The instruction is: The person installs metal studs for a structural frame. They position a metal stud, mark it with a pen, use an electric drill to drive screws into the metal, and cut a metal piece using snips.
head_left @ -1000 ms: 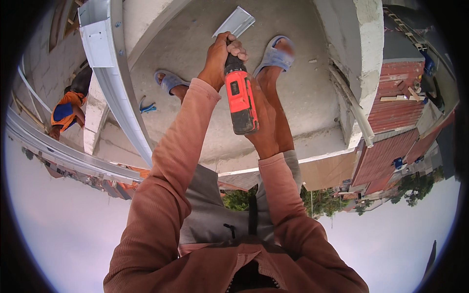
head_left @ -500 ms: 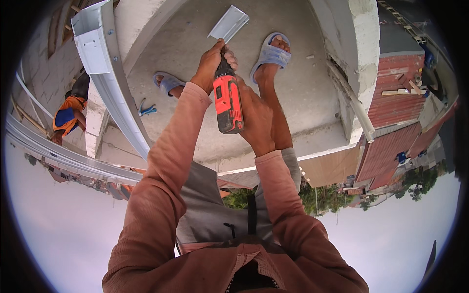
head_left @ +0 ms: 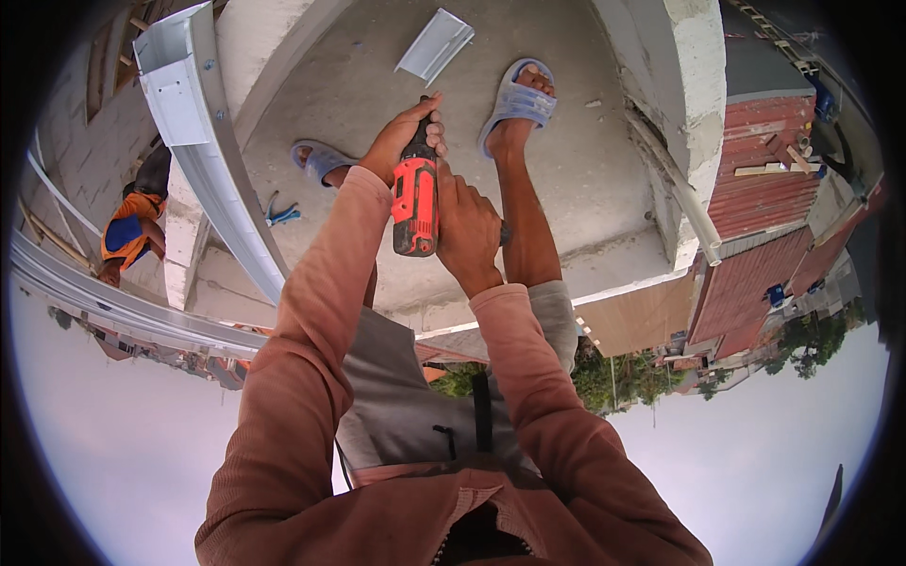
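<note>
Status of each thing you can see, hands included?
Cordless drill: held two-handed, running or stopped unclear
Left hand: closed around the drill's chuck end
Right hand: closed on the drill
Metal channel offcut: lying on the floor, unheld
Blue-handled pliers: lying on the floor, unheld
Slide sandals: worn

Fingers (head_left: 435,135) clasp a red and black drill (head_left: 415,196).

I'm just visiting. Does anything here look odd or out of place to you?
The footwear, perhaps: open-toed sandals seem odd around a power drill. Also, a short metal channel piece and a blue-handled tool, probably pliers, lie loose on the concrete floor, where someone might step.
</note>
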A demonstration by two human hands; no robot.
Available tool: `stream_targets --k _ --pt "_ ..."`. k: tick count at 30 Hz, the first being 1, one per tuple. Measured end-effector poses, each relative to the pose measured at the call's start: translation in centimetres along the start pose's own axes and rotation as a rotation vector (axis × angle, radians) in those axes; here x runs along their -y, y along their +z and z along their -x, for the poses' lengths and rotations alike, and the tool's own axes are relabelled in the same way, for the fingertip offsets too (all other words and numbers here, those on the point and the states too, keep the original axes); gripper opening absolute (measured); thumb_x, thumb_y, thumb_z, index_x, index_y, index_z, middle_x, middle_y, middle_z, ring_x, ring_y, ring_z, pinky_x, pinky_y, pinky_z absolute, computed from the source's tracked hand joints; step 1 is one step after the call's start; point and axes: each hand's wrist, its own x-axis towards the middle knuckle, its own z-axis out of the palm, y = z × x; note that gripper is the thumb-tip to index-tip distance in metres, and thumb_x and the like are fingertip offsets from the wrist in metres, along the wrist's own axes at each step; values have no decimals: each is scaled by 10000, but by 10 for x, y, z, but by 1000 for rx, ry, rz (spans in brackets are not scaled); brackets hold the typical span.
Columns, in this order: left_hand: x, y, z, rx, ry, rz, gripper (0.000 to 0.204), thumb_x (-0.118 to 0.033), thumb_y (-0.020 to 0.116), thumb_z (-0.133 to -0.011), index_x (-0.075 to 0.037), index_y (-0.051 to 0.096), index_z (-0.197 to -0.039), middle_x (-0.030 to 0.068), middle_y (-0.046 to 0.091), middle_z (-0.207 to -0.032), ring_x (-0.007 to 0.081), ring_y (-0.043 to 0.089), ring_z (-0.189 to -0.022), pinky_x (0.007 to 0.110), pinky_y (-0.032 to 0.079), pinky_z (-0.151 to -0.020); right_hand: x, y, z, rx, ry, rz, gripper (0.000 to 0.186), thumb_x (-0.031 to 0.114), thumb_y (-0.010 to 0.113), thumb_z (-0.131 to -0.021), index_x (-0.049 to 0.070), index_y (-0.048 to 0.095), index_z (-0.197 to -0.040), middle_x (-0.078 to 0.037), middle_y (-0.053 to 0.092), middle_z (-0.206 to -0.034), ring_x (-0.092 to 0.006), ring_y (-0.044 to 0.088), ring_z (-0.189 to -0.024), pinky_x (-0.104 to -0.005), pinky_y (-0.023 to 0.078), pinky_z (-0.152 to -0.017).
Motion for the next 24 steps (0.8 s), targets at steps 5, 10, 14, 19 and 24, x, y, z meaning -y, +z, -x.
stream_targets --k 5,10,14,19,24 --pt "0 1 -6 -51 -47 -173 316 -330 712 -984 -101 558 -831 -8 524 -627 139 540 -523 326 522 -567 2 15 9 -105 59 -75 682 105 731 -797 -8 471 -1418 -147 641 -925 -334 678 -790 -453 530 -687" --pt "3 -8 -11 -263 13 -731 361 -373 695 -985 -45 598 -868 33 566 -676 168 586 -568 322 541 -580 4 4 2 -1 46 71 682 83 732 -788 1 482 -1417 -118 644 -968 -299 674 -821 -425 526 -699" --pt "-4 -21 -23 -187 15 -480 402 -420 674 -994 -35 603 -905 37 578 -702 168 597 -594 313 554 -603 8 1 -1 6 43 56 692 64 734 -780 3 486 -1424 -98 647 -1007 -268 666 -835 -390 519 -703" --pt "-12 20 2 -146 -1 -247 374 -405 618 -1038 -36 560 -1035 30 550 -679 171 611 -628 322 578 -609 0 0 -8 -42 104 -65 734 105 710 -823 47 424 -1496 -148 658 -1031 -354 674 -887 -463 530 -737" --pt "-19 1 -16 -58 12 8 430 -396 453 -1109 -19 590 -955 87 608 -750 254 651 -711 377 610 -719 4 -10 -12 -74 109 -209 791 79 697 -820 15 383 -1543 -153 648 -969 -347 658 -842 -450 516 -716"
